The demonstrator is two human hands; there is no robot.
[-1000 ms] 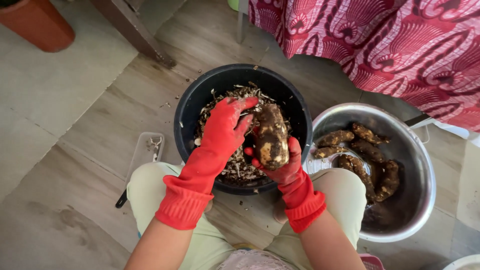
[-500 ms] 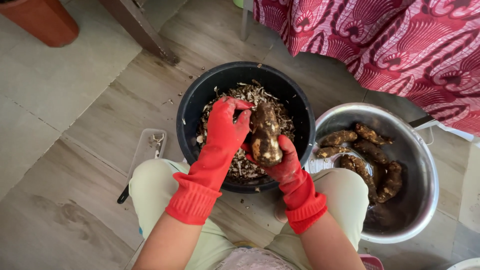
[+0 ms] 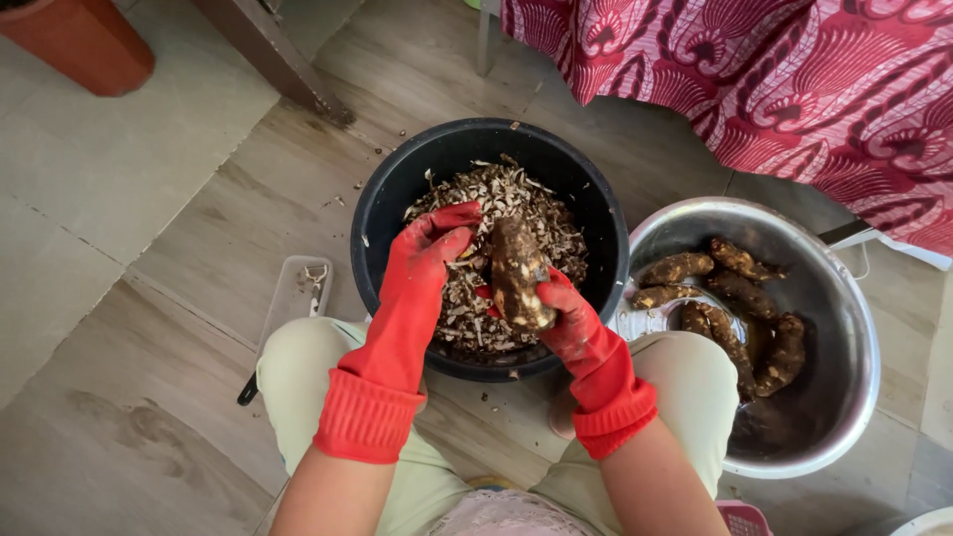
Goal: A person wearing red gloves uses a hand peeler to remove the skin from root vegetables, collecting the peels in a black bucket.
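Right hand (image 3: 574, 320), in a red rubber glove, clenched around the lower end of a long brown muddy root tuber (image 3: 518, 275), fingers wrapped under it. Tuber held almost upright, tilted slightly, above the middle of a round black plastic bucket (image 3: 392, 189). Left hand (image 3: 437, 248), gloved the same, fingers curled against the tuber's left side, touching it near the top; whether anything thin sits pinched in those fingers, impossible to tell. Below both hands, inside the bucket, a heap of pale and brown peelings (image 3: 526, 194) filling the bottom to about half height. Bucket standing on grey wood-look floor tiles (image 3: 189, 258), between pale green trousered knees (image 3: 298, 362). Just right of the bucket, touching its rim, a wide shiny metal basin (image 3: 844, 288) holding several more muddy brown tubers (image 3: 740, 313) along its left and middle. Left of the bucket, beside the left knee, a flat clear plastic tray (image 3: 298, 298). At the upper right edge, a red patterned cloth (image 3: 794, 79) hanging down; at the upper left corner, part of a terracotta pot (image 3: 79, 45).
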